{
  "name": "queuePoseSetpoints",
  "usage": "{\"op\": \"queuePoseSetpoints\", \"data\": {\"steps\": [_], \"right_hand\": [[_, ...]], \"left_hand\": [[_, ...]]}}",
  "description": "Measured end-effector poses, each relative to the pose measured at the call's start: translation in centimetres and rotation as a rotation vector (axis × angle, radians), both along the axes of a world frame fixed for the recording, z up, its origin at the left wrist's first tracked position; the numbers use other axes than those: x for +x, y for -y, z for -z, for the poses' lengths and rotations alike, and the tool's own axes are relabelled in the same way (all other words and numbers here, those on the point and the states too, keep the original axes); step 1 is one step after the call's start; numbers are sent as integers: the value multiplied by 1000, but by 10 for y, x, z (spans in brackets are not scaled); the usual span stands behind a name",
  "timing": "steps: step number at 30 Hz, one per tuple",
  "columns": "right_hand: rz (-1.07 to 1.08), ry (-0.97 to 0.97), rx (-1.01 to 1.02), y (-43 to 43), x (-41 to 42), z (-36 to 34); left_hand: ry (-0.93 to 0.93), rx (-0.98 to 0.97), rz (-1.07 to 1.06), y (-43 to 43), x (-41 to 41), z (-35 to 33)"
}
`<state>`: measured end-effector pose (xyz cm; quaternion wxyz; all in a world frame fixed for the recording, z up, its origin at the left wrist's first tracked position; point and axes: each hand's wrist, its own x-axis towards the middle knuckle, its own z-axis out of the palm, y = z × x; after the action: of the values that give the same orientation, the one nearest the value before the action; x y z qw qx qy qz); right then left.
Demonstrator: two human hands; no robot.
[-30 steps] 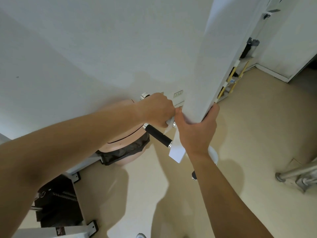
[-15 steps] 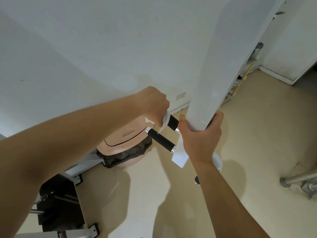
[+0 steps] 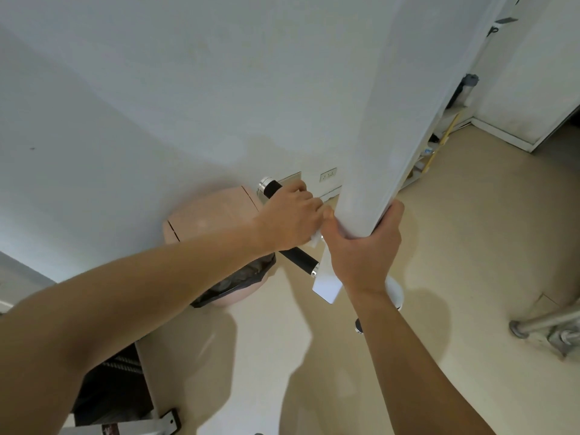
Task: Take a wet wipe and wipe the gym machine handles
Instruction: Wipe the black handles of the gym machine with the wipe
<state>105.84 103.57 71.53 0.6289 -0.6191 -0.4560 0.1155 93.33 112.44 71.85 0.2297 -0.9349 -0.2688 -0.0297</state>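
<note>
Left hand (image 3: 288,219): grip curled round the upper black foam handle with the chrome end cap (image 3: 272,190), knuckles facing the camera; the cap end of the handle stuck out beyond the fingers toward the white wall (image 3: 157,89).

White wet wipe (image 3: 314,241): pressed between the left palm and the handle; only a small crumpled corner showed at the lower edge of the hand, close to the right thumb; the rest was hidden inside the fist.

Right hand (image 3: 364,246): grip wrapped round the lower end of the white square upright post of the gym machine (image 3: 376,136), thumb on the near left face, fingers hooked round the far right edge; the two hands lay just beside each other, whether touching could not be told.

Second black foam handle with a chrome collar (image 3: 298,259): below the left hand, slanting down to a white flat bracket plate (image 3: 326,285) under the post; no hand on it.

Surroundings: pale pink bin with a black liner bag (image 3: 216,215) stood on the beige floor (image 3: 470,246) against the wall, behind the left forearm; white wall socket (image 3: 328,175) just left of the post; black weight stack (image 3: 110,387) at lower left; grey metal tube foot (image 3: 533,324) at the right edge; cluttered shelf (image 3: 439,142) in the far corner, contents too small to tell.
</note>
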Motion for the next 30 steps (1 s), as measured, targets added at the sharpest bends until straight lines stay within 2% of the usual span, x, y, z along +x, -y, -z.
{"op": "queuePoseSetpoints", "data": {"steps": [2,4,8,10,13,16,18,20,23,25,30], "right_hand": [[1,6,-9,0,1,2],[0,9,-17,0,1,2],[-2,26,-9,0,-1,2],[1,31,-6,0,-1,2],[-12,33,-3,-2,2,2],[-19,25,-4,-1,0,2],[-10,26,-6,0,0,2],[-5,22,-12,0,0,3],[-14,27,-16,1,0,4],[-27,33,-31,1,0,5],[-53,50,-58,3,3,4]], "left_hand": [[-146,-113,-16,-3,4,-15],[-375,-273,-140,-12,10,-31],[-517,-457,-315,-29,7,-57],[-481,-435,-326,-37,-9,-59],[-380,-148,-220,-37,-36,-47],[-160,109,-201,-30,-50,-22],[-24,167,-203,-25,-48,-12],[-13,115,-163,-9,-30,-19],[-269,-185,-232,17,4,-35],[-298,-321,-329,21,19,-42],[-334,-371,-309,3,14,-51]]}}
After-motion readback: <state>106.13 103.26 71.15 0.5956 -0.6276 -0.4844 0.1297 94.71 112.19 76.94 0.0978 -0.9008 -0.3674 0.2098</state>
